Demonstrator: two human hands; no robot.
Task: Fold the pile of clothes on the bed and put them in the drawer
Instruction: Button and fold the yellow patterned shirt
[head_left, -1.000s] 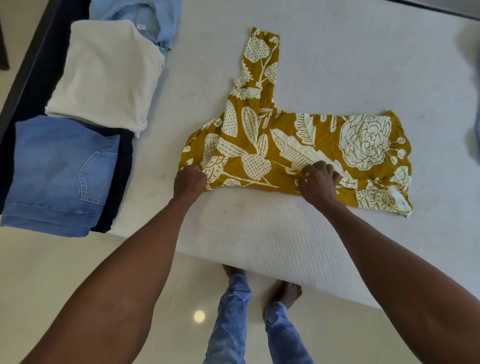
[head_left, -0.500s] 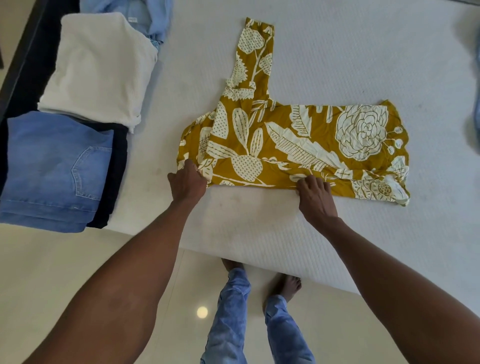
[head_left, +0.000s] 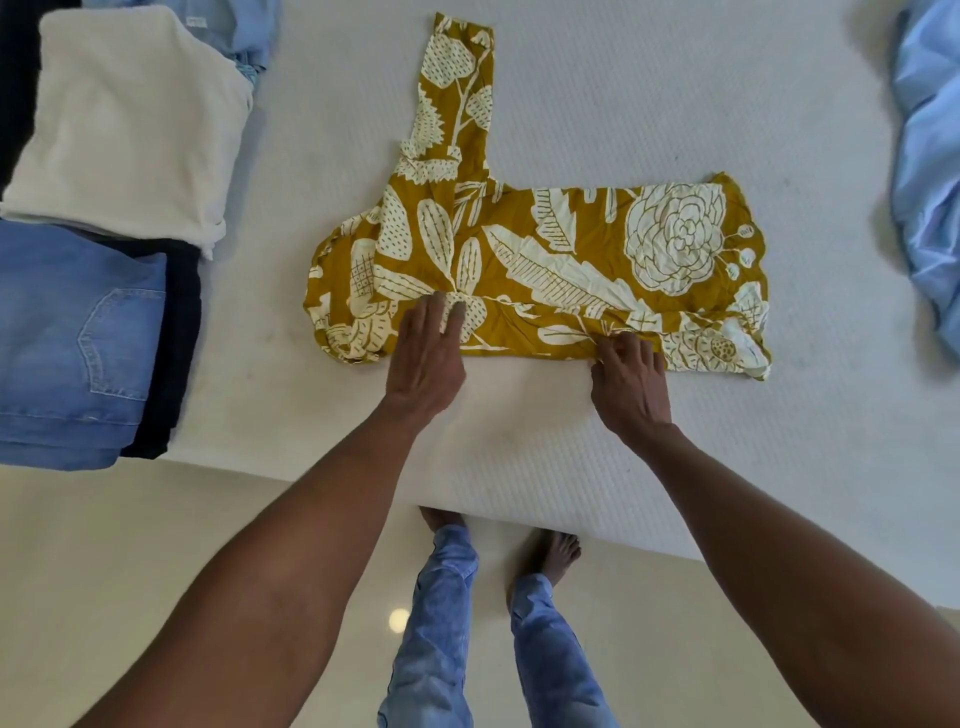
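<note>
- The step now looks like folding the yellow flower top (head_left: 540, 270), which lies flat in the middle of the bed (head_left: 623, 78).
- The left hand (head_left: 428, 358) presses its near edge with straight fingers.
- The right hand (head_left: 631, 384) pinches that same edge with curled fingers.
- Next, I think, the sleeve far from the hands needs folding in.
- Left of the top: one white fold (head_left: 130, 130), one pair of jeans (head_left: 72, 343).
- Right of it: one blue cloth (head_left: 930, 182).
</note>
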